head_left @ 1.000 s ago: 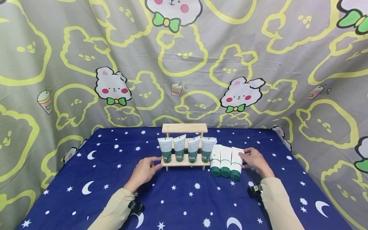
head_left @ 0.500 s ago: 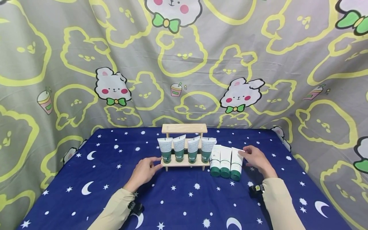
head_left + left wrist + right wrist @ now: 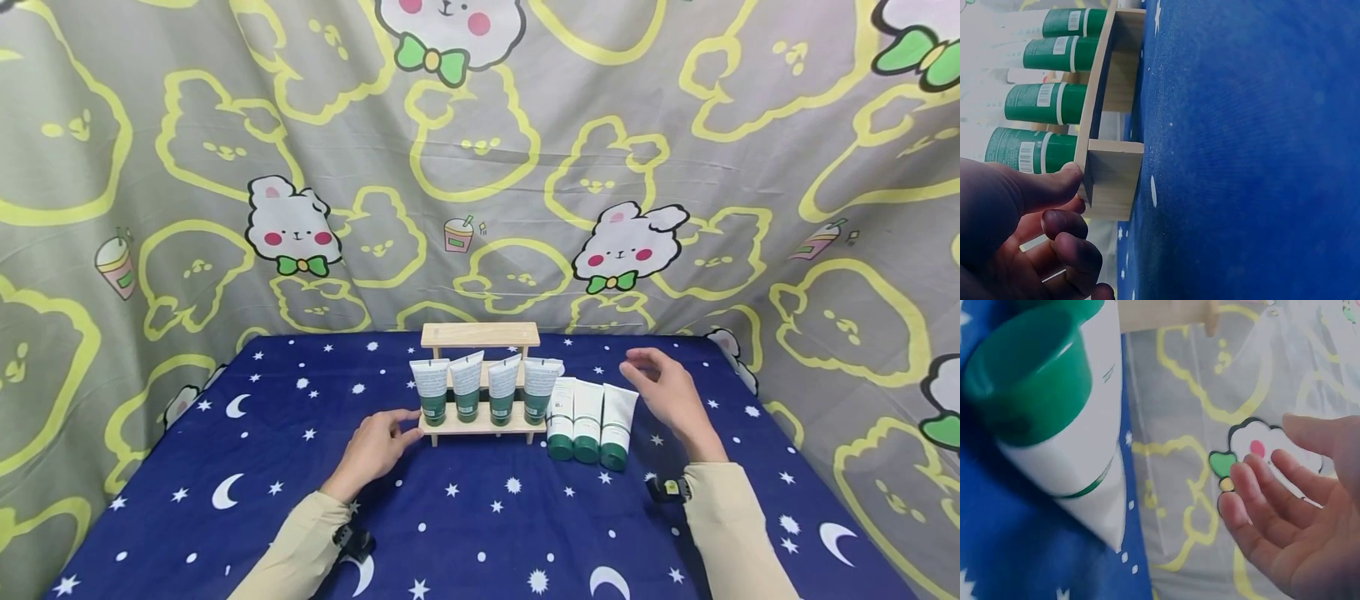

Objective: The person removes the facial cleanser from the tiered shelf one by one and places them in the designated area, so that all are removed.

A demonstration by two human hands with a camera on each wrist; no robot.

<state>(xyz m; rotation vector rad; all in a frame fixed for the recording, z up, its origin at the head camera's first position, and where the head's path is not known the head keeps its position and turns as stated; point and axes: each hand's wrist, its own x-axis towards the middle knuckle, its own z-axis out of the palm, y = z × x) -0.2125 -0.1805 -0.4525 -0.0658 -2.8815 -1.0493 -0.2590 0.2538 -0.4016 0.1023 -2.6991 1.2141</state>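
A tiered wooden display rack [image 3: 480, 335] carries several green-and-white squeeze tubes [image 3: 467, 387] standing caps down along its lowest shelf. At that shelf's left end my left hand [image 3: 378, 450] pinches the wood; the left wrist view has the thumb [image 3: 1060, 184] on the board's edge beside the nearest tube. Three white tubes with green caps [image 3: 587, 421] lie side by side on the cloth right of the rack. Just up and right of the outermost one, my right hand [image 3: 671, 396] is raised, apart from it, fingers loosely bent and holding nothing, as the right wrist view [image 3: 1291, 506] confirms.
A dark blue cloth [image 3: 465, 533] with white moons and stars covers the table. Behind it hangs a grey curtain [image 3: 360, 158] with yellow outlines and rabbit faces. Each wrist wears a small black camera [image 3: 355, 542].
My right hand has let go of the outermost lying tube and lifted up and away from it. The left hand and the rack stay in place.
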